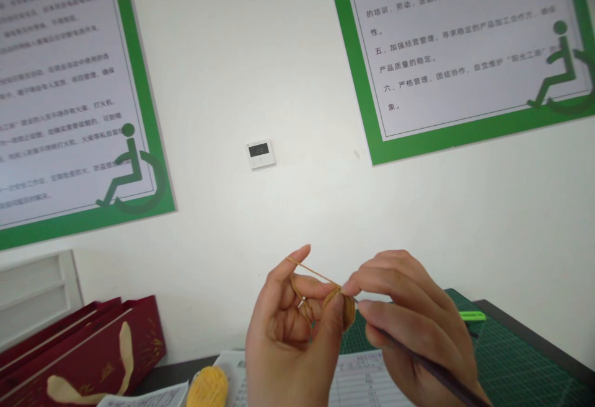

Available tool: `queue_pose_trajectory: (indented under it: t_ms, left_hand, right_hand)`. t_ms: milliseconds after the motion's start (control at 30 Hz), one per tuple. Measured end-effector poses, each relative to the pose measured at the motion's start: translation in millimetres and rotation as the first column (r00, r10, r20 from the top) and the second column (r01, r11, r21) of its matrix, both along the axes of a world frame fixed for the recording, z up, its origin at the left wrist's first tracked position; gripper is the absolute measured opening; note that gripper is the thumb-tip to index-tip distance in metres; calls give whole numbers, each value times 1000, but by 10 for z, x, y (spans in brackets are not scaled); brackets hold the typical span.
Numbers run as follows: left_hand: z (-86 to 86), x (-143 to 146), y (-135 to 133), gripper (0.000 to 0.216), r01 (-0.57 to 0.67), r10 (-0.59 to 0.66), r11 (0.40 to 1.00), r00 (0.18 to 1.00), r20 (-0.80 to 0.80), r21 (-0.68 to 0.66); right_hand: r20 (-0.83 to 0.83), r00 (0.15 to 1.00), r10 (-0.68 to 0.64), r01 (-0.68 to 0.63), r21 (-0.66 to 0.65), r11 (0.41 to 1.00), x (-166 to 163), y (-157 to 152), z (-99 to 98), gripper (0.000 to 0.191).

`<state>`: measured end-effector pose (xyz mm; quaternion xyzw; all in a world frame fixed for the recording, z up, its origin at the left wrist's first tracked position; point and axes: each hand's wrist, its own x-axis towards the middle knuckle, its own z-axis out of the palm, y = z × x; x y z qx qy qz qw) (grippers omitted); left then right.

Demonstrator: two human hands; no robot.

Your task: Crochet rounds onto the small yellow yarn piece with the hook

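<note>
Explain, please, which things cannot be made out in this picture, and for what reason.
All in the head view:
Tool: its tip, hidden at the piece by the fingers.
Piece: partly covered by the left thumb.
Ball: cut off by the bottom edge.
Sheet: print too small, partly behind the hands.
Left poster: text blurred, cut off by the left and top edges.

green-bordered posters [460, 35] flank a thermostat [261, 154] on a white wall [260, 72].
</note>
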<state>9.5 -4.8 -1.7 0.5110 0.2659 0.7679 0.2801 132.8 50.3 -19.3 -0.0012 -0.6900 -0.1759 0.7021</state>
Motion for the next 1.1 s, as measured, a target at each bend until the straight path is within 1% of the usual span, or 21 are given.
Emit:
queue_pose_trajectory:
  t_ms: [133, 200, 267, 433, 533, 600, 667, 733, 767, 800, 833, 867, 900, 933, 1033, 1100]
  left_hand:
    - [11, -48, 5, 65, 130, -129, 989, 991, 24, -71]
    - [10, -67, 12, 70, 167, -164, 981, 986, 41, -94]
    - [8, -74, 17, 73, 195, -191, 976, 980, 57, -99]
    - [9, -84, 23, 74, 240, -230, 965, 968, 99, -104]
    - [15, -102, 27, 78, 272, -259, 956, 958, 122, -111]
    - [20, -111, 29, 83, 302, -286, 947, 948, 137, -110]
    - [24, -112, 30, 85, 313, -295, 943, 944, 150, -114]
    - [27, -103, 28, 85, 294, -274, 948, 949, 157, -124]
    - [27, -94, 26, 85, 278, -258, 952, 954, 152, -131]
    - [27, -84, 23, 85, 256, -238, 958, 961, 139, -132]
    - [26, -71, 18, 86, 227, -212, 966, 970, 121, -124]
    - [24, -58, 14, 87, 193, -182, 975, 978, 100, -112]
    - [23, -44, 9, 87, 162, -155, 982, 985, 80, -98]
    - [21, -32, 4, 87, 134, -128, 987, 990, 63, -84]
    - [23, -11, -7, 84, 85, -82, 994, 996, 44, -64]
    - [27, -16, -10, 82, 77, -75, 995, 996, 38, -61]
  right_hand:
    - [-60, 985, 163, -166, -66, 984, -47, 42, -11, 16]
    - [-100, 961, 257, -268, -117, 956, -78, 65, -51, 17]
    - [-155, 930, 334, -354, -129, 926, -114, 75, -86, 19]
    - [-259, 863, 435, -478, -137, 868, -219, 59, -82, 16]
    - [-256, 842, 475, -523, -166, 836, -249, 102, -78, 13]
    - [-220, 858, 465, -505, -186, 843, -244, 165, -102, 11]
    - [-184, 902, 390, -419, -157, 894, -228, 232, -143, 11]
    - [-175, 957, 231, -243, -53, 969, -211, 269, -183, 18]
    - [-185, 974, 129, -128, 15, 992, -204, 269, -196, 23]
    - [-196, 980, 34, -20, 71, 997, -198, 255, -203, 26]
    - [-205, 978, -42, 63, 97, 993, -193, 230, -203, 28]
    - [-208, 974, -89, 111, 97, 989, -185, 196, -197, 26]
    - [-196, 975, -106, 121, 69, 990, -176, 157, -186, 23]
    - [-187, 978, -91, 97, 20, 995, -164, 119, -173, 20]
    - [-177, 984, 9, -24, -83, 996, -117, 38, -147, 17]
    - [-211, 973, 90, -132, -192, 972, -91, 28, -140, 15]
